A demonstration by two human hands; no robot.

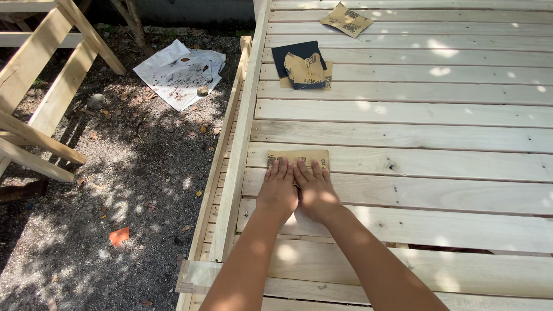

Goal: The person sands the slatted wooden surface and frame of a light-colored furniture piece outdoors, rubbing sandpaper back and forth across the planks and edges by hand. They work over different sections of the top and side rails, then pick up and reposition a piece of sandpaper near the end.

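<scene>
Both grips flat, fingers spread | left hand, right hand side by side | pressing sandpaper sheet onto slat

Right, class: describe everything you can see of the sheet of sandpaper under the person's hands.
The sandpaper sheet is tan and roughly rectangular, lying flat with its paper backing up and dark print on it. It rests on a pale wooden slat near the frame's left edge. The left hand and right hand press flat on its near half, side by side, hiding that part.

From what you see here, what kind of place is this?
Probably an outdoor woodworking spot: both hands, left hand and right hand, press sandpaper on a slatted wooden frame, beside bare ground in dappled sunlight.
</scene>
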